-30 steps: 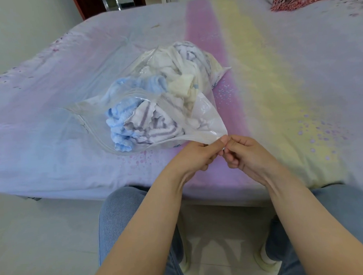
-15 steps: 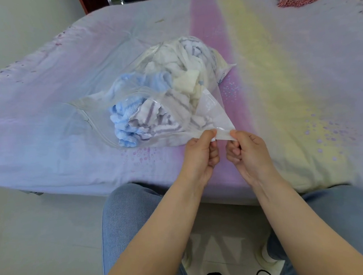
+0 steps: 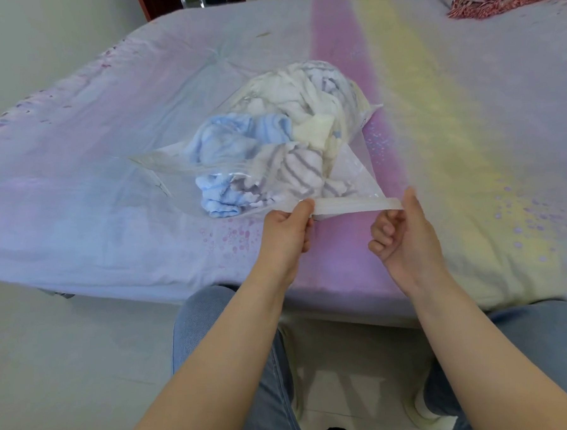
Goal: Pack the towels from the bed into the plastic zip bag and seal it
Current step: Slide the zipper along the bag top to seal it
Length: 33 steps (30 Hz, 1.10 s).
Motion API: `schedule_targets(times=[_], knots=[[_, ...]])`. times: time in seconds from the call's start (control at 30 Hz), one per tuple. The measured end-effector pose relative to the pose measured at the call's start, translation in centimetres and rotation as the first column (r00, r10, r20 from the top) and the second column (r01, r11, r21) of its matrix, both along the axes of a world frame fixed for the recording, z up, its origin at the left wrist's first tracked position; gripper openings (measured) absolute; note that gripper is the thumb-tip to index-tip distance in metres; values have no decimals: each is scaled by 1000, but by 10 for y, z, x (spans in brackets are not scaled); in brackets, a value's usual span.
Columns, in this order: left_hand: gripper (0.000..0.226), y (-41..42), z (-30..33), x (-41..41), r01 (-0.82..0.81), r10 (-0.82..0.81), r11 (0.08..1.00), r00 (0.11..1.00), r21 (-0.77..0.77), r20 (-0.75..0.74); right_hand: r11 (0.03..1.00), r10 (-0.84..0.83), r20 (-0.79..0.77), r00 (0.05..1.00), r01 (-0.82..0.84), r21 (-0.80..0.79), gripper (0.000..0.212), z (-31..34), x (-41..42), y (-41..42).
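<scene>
Sealing under way: left hand (image 3: pixel 288 229) and right hand (image 3: pixel 404 231) each pinched on the zip strip (image 3: pixel 354 205) of the plastic zip bag (image 3: pixel 355 175), stretched taut between them. Towels (image 3: pixel 282 149) already inside, bunched just beyond the grip, on the bed (image 3: pixel 106 125). Risks: ridges misaligned, leaving gaps; trapped air or a towel edge near the left pinch forcing the seal open.

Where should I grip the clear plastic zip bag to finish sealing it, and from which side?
Grip the white zip strip along the mouth of the clear plastic zip bag, from the near edge of the bed. It is the flat, stiff band there; the rest bulges with towels. The left hand and right hand already pinch its ends, so probably work along it between them.
</scene>
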<state>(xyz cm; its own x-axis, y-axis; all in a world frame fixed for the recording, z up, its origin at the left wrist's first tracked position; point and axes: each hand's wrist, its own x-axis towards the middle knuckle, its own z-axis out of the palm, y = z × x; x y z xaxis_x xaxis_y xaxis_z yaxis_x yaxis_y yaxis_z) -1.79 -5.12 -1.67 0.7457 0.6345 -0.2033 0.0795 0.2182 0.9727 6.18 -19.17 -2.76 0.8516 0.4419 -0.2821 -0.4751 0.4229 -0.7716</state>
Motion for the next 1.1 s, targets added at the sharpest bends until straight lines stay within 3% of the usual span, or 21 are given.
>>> schedule_targets(times=[0.07, 0.13, 0.3, 0.4, 0.6, 0.73, 0.83, 0.9, 0.97, 1.03, 1.1], knots=[[45, -6, 1, 3, 13, -13, 999, 1000, 35, -8, 981, 173, 16, 985, -171, -92, 57, 5, -12, 18], [47, -17, 1, 3, 60, -60, 998, 998, 22, 0, 950, 227, 72, 971, -205, -236, 54, 7, -26, 38], [48, -28, 1, 5, -6, 9, 999, 998, -52, 60, 977, -80, 92, 993, 97, -192, 24, 13, -41, 63], [34, -27, 6, 4, -33, 47, 991, 993, -132, 106, 981, -142, 86, 986, 151, -119, 29, 16, -41, 62], [43, -2, 13, -7, -104, 154, 958, 973, -268, 173, 984, -168, 18, 986, 169, -60, 16, 15, -22, 47], [44, 15, 11, -18, -130, 156, 975, 978, -180, 142, 985, -113, -10, 994, 110, -133, 19, 11, -17, 40], [47, 23, 11, -28, -68, 65, 991, 997, 112, 31, 985, -18, -83, 996, 4, -170, 34, 9, -23, 40], [45, 24, 10, -38, -80, 105, 912, 994, 403, -40, 968, 95, -95, 991, -114, -223, 46, 12, -30, 45], [25, 24, 7, -50, -204, 236, 750, 971, 629, 33, 942, 203, -50, 978, -209, -261, 44, 18, -38, 53], [16, 31, 6, -63, -386, 345, 508, 910, 770, 229, 926, 272, -17, 962, -266, -269, 40, 26, -46, 64], [29, 49, 0, -68, -404, 350, 180, 878, 897, 326, 905, 347, -3, 938, -336, -261, 37, 33, -53, 75]])
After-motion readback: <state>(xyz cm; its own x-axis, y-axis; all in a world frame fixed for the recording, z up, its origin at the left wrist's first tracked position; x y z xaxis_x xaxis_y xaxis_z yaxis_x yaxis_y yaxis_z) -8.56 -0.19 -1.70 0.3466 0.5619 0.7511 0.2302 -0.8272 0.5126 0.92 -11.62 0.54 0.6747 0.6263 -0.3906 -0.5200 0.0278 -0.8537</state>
